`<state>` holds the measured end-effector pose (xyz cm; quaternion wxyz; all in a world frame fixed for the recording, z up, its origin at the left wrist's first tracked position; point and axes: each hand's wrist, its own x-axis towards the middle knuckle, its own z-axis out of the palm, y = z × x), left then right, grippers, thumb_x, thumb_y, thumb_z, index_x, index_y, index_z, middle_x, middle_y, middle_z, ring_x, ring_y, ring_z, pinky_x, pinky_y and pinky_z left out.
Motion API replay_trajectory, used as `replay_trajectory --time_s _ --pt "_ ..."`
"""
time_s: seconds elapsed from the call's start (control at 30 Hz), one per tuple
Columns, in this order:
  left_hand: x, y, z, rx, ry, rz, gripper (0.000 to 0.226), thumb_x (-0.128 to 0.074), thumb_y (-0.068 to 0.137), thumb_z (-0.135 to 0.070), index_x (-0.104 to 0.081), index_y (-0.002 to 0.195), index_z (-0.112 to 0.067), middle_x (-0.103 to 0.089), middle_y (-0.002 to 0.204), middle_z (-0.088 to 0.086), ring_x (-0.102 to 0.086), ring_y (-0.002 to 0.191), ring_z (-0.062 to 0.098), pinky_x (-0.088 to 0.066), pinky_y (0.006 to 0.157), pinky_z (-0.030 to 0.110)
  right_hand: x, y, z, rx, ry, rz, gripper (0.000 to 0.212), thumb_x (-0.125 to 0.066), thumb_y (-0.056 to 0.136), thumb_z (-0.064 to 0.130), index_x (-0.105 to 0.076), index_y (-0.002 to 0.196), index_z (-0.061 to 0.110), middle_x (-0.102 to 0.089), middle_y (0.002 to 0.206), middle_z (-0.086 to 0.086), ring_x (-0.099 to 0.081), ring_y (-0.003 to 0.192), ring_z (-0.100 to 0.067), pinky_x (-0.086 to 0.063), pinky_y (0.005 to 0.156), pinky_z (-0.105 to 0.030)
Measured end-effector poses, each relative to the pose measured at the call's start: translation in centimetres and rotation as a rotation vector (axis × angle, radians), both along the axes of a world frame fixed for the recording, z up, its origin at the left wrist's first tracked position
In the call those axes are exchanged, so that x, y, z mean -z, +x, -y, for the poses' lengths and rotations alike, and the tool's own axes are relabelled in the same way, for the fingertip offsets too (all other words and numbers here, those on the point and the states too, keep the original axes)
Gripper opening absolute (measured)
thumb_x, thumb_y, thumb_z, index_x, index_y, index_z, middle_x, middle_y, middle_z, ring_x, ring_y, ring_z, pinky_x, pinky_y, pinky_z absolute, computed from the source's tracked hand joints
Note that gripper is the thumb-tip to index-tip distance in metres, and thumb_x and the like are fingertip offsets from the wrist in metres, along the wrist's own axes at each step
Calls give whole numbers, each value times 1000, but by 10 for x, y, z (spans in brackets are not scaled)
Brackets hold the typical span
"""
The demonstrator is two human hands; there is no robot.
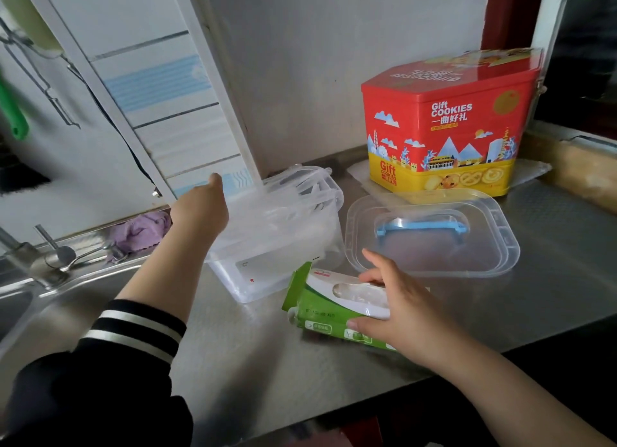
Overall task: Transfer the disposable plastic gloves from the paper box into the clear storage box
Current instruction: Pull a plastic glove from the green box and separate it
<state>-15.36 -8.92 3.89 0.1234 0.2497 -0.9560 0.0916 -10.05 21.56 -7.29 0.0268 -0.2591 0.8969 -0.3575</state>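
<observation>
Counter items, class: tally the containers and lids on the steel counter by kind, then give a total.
Clear box: 1
Clear lid: 1
Paper glove box: 1
Cookie tin: 1
Total: 4

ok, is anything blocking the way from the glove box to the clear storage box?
Nothing visible. The storage box stands open; its lid lies off to the right on the counter. The left hand is at the box's far-left rim, and the right hand grips the glove box beside it.
</observation>
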Motion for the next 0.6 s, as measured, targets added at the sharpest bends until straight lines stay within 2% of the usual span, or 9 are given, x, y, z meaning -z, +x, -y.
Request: replay_trajectory --time_s 0.1,0.2,0.4,0.53,0.6 --pt "3 -1 -1 -9 -95 119 29 -42 89 1 -50 116 -5 -60 108 18 -58 102 39 -41 74 36 0 0 0 -4 0 0 101 -73 74 55 -8 149 38 -42 134 28 -40 122 1 -25 86 -17" --pt "2 -3 -7 -50 -161 234 27 -45 89 1 -59 112 -5 -61 112 13 -60 105 33 -42 76 33 0 -1 0 -7 4 -2 100 -73 74 55 -9 149 38 -42 135 27 -40 122 1 -26 86 -17" --pt "1 -4 -8 -86 -308 417 25 -47 90 -5 -61 110 -13 -54 95 2 -53 91 23 -38 72 29 -2 0 0 -14 4 4 99 -73 75 55 -10 149 37 -42 136 26 -40 123 0 -28 87 -18" --pt "2 -7 -11 -44 -329 574 30 -47 96 -25 -57 122 -16 -56 125 6 -48 119 26 -39 82 33 -4 1 -1 -17 11 -1 97 -72 76 54 -11 150 36 -43 136 24 -41 122 -1 -28 86 -18" --pt "4 -13 -13 -18 -332 649 33 -38 99 -24 -55 126 -16 -51 132 8 -41 125 26 -37 87 33 -5 1 -1 -18 21 -1 97 -72 77 54 -11 149 36 -42 137 24 -41 122 -1 -26 84 -19"
